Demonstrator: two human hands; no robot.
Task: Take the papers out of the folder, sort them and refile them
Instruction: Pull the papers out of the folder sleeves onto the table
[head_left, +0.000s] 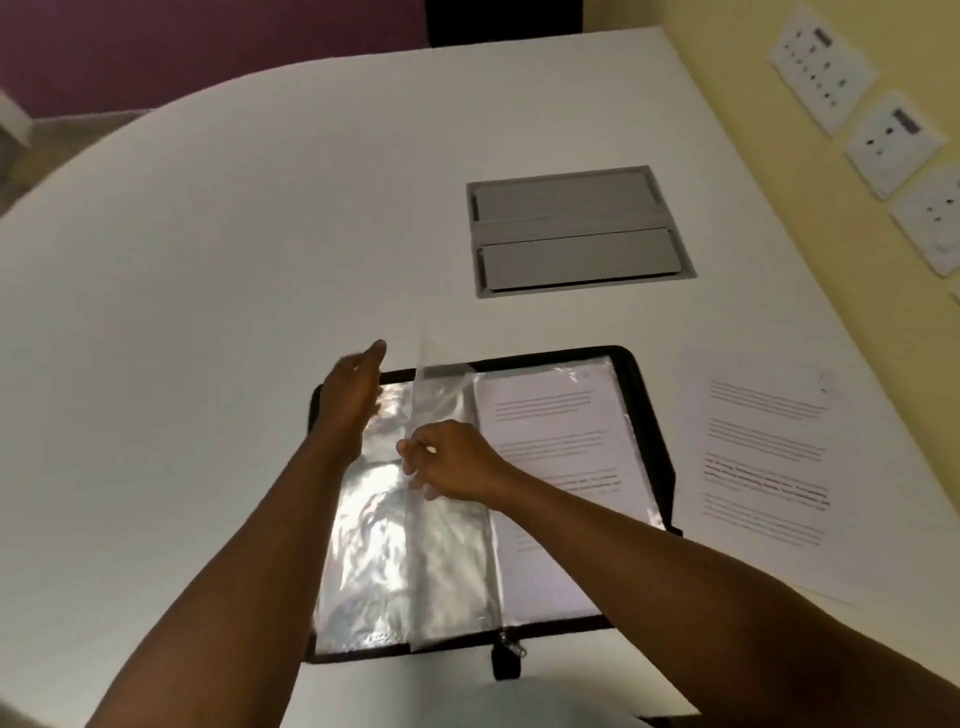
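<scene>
One clear sleeve (439, 415) is pinched upright by the right hand (452, 460) to turn it; the folder (647, 415) is steadied by the flat, open left hand (350, 402).

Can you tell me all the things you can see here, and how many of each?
table: one, white, under everything
folder: one, black edged, lying open near the front of the table
plastic sleeves: several, clear and shiny, in the folder; one stands up in the middle
printed page: one on top, white, in the folder's right half
loose page: one, white, on the table right of the folder
cable hatch: one, grey, set in the table behind the folder
wall sockets: three, white, on the yellow wall
left hand: one, fingers straight, over the folder's left half
right hand: one, pinching the upright sleeve
</scene>
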